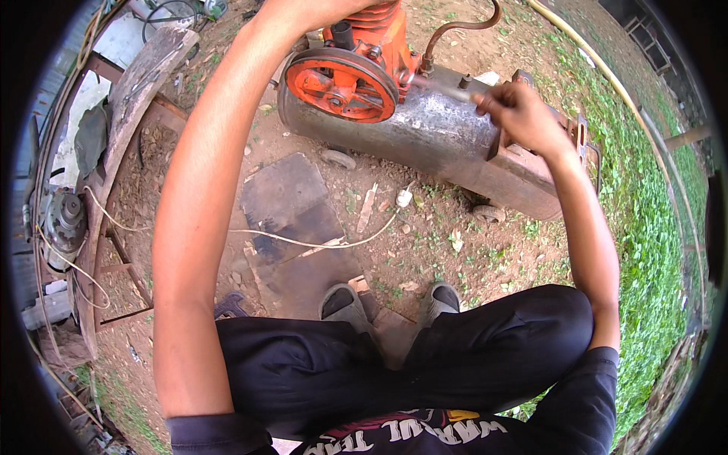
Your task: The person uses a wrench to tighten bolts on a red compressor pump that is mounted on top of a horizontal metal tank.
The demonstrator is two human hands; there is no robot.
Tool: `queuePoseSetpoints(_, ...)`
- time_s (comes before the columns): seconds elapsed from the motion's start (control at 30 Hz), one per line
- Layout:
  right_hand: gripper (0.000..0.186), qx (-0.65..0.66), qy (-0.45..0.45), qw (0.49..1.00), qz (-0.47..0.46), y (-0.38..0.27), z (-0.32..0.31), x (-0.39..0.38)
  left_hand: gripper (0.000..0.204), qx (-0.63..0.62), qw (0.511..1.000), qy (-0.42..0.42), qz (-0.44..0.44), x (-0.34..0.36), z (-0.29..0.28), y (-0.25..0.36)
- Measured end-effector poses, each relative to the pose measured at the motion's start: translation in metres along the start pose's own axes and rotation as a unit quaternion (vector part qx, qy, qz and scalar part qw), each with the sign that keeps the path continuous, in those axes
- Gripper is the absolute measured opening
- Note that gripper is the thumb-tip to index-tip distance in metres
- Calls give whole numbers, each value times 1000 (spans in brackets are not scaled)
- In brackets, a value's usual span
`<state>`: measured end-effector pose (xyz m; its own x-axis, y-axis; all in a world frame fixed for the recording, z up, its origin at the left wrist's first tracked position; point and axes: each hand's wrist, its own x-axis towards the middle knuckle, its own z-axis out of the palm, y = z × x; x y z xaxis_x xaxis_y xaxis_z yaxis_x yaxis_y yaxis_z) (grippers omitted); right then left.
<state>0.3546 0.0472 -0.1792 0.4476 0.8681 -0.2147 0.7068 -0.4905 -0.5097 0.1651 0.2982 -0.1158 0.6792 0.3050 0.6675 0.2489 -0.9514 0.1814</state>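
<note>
The person's right hand [523,117] is closed around the near end of a slim, motion-blurred metal tool [447,89], whose far end points at the lower side of an orange pump [388,39]; whether the tip touches it is too blurred to tell. The left forearm [205,197] stretches up to the top of the pump, but the left hand lies beyond the upper edge, so its grip cannot be told. The pump, with its orange spoked wheel [336,99] toward the person, sits on a worn grey tank [425,125] lying across the dirt ground [432,220]. Nearer the person, a pale cable [303,243] crosses a dark flat sheet [284,189], ending at a white plug [404,199].
</note>
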Motion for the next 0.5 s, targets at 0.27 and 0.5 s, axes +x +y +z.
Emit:
queuePoseSetpoints(0.27, 35, 208, -10, 976, 65, -37, 11, -48, 83, 0, 1000, 17, 13, -3, 1, -1)
queuePoseSetpoints(0.5, 32, 398, -123, 908, 51, -20, 71, -36, 84, -22, 999, -1, -29, -2, -1, 4)
